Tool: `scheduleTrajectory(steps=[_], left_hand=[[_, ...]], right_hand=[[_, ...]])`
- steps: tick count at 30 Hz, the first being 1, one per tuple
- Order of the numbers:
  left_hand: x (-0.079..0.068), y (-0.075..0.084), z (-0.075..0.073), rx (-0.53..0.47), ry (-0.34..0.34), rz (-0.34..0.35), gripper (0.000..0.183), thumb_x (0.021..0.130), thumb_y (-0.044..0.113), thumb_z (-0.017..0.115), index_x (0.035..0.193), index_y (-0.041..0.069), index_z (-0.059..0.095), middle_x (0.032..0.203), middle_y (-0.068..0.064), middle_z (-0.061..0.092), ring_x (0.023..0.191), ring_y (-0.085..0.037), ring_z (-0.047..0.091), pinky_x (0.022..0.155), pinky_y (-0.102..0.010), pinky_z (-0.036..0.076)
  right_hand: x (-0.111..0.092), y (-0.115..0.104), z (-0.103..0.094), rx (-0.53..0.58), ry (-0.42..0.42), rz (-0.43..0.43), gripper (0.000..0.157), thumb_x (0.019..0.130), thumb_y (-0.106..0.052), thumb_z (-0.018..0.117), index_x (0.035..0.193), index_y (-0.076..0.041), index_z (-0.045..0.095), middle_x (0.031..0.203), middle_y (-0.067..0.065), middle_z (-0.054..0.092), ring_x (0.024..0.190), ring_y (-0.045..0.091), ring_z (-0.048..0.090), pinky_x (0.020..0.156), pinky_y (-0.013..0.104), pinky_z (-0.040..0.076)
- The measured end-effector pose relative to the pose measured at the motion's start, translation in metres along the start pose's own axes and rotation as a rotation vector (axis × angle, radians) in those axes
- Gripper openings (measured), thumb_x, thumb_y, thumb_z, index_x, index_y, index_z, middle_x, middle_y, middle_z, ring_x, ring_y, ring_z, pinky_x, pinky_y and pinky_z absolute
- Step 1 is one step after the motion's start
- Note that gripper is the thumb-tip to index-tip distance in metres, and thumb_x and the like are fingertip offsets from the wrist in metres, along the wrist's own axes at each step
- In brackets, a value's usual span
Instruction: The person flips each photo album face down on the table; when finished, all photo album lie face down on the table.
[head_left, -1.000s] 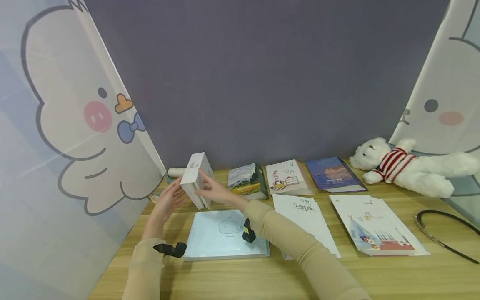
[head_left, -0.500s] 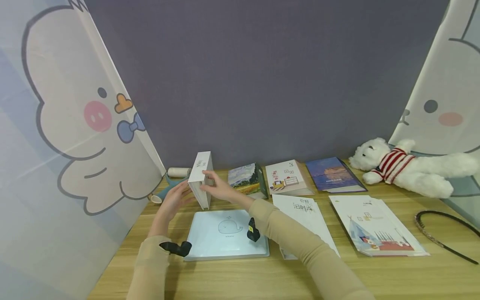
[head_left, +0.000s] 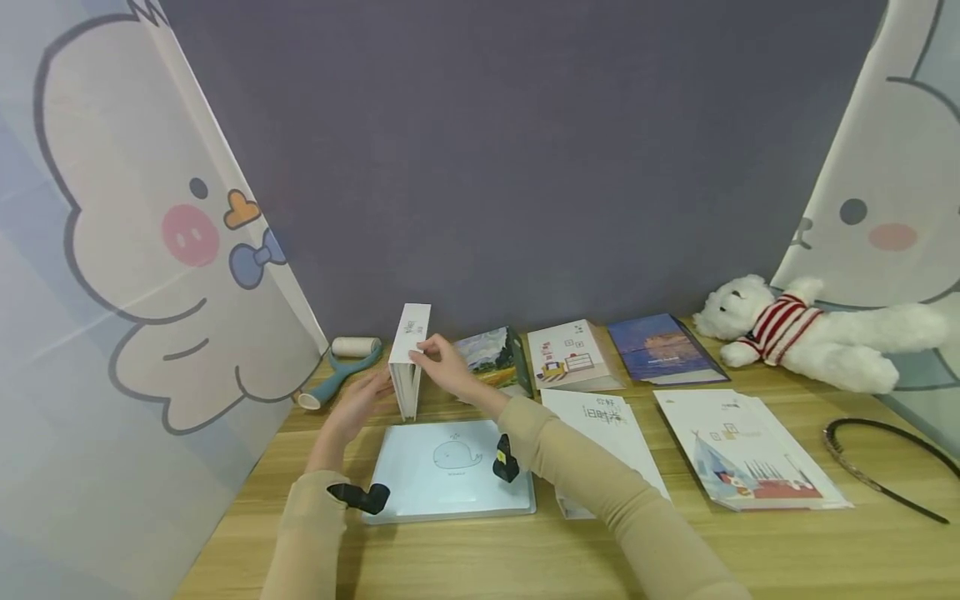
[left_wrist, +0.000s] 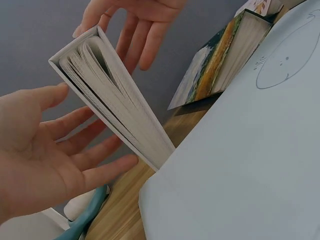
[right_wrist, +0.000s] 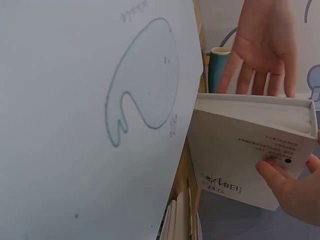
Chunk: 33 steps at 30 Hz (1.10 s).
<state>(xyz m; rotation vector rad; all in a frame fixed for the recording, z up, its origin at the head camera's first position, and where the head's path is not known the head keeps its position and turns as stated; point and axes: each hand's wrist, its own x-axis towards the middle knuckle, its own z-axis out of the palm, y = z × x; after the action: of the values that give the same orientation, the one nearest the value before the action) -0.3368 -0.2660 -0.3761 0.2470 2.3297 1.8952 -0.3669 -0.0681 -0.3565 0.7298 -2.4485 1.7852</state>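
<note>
Head view: we had both hands at one white book (head_left: pixel 411 333), near the left end of the wooden table (head_left: pixel 435 562). Right hand (head_left: pixel 453 373): fingers bent, gripping the book at its top edge, digits on the spine and right cover. Left hand (head_left: pixel 358 408): no grip, fingers long and slack along the left cover; we couldn't tell how firmly they touched. The book stood spine up, page ends toward us, slightly fanned in left wrist view. Right wrist view gave us dark print on the right cover, upside down

Just in front of it we had a pale blue board (head_left: pixel 450 492) lying flat, whale outline on top. Left of the book: a roller (head_left: pixel 330 389), teal handle, white head. Right of it, back row: a book with a painted landscape (head_left: pixel 483 350), a white illustrated book (head_left: pixel 558 350), a blue book (head_left: pixel 667 346). Front row: a white book with dark lettering (head_left: pixel 600 421), then a white book with a tent picture (head_left: pixel 750 454). Far right we saw a white teddy (head_left: pixel 847 333) in a striped top, lying down, and a dark headband (head_left: pixel 885 490) nearer us
</note>
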Motion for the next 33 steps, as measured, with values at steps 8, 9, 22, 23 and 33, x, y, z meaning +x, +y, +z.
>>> scheduleTrajectory(steps=[8,9,22,23,33], left_hand=[[0.003,-0.005,0.002,0.024,-0.08,-0.039,0.059,0.102,0.039,0.036,0.147,0.004,0.024,0.149,-0.025,0.027,0.137,-0.042,0.027,0.109,-0.055,0.029],[0.003,-0.005,0.002,0.025,-0.078,-0.04,0.059,0.102,0.039,0.037,0.148,0.004,0.024,0.149,-0.025,0.028,0.137,-0.042,0.027,0.11,-0.055,0.029],[-0.003,-0.007,-0.001,0.176,-0.028,-0.126,0.057,0.1,0.037,0.043,0.148,0.009,0.029,0.149,-0.023,0.029,0.13,-0.042,0.035,0.1,-0.056,0.039],[-0.004,-0.007,-0.002,0.185,-0.025,-0.125,0.056,0.1,0.036,0.043,0.147,0.009,0.031,0.148,-0.023,0.03,0.129,-0.041,0.037,0.099,-0.055,0.04],[-0.004,-0.015,-0.011,0.206,-0.018,-0.098,0.051,0.101,0.022,0.044,0.144,-0.002,0.032,0.093,-0.01,0.058,0.083,-0.012,0.052,0.081,-0.031,0.046]], right_hand=[[-0.002,-0.002,-0.005,0.175,0.055,0.124,0.039,0.095,-0.025,0.058,0.129,-0.007,0.051,0.122,0.016,0.057,0.107,0.03,0.061,0.079,0.033,0.057],[-0.003,-0.002,-0.005,0.184,0.049,0.149,0.043,0.095,-0.024,0.057,0.134,-0.007,0.047,0.126,0.018,0.055,0.108,0.031,0.06,0.08,0.034,0.057],[-0.005,0.01,-0.001,0.045,0.001,0.201,0.066,0.089,-0.04,0.063,0.139,-0.003,0.044,0.131,0.018,0.053,0.102,0.027,0.063,0.084,0.039,0.055],[-0.006,0.01,-0.001,0.032,-0.001,0.211,0.069,0.088,-0.044,0.063,0.14,-0.003,0.043,0.132,0.017,0.053,0.1,0.026,0.064,0.083,0.038,0.055],[-0.005,0.003,0.001,-0.078,0.018,0.248,0.075,0.084,-0.05,0.064,0.139,-0.003,0.044,0.142,0.014,0.045,0.127,0.026,0.047,0.101,0.037,0.044]])
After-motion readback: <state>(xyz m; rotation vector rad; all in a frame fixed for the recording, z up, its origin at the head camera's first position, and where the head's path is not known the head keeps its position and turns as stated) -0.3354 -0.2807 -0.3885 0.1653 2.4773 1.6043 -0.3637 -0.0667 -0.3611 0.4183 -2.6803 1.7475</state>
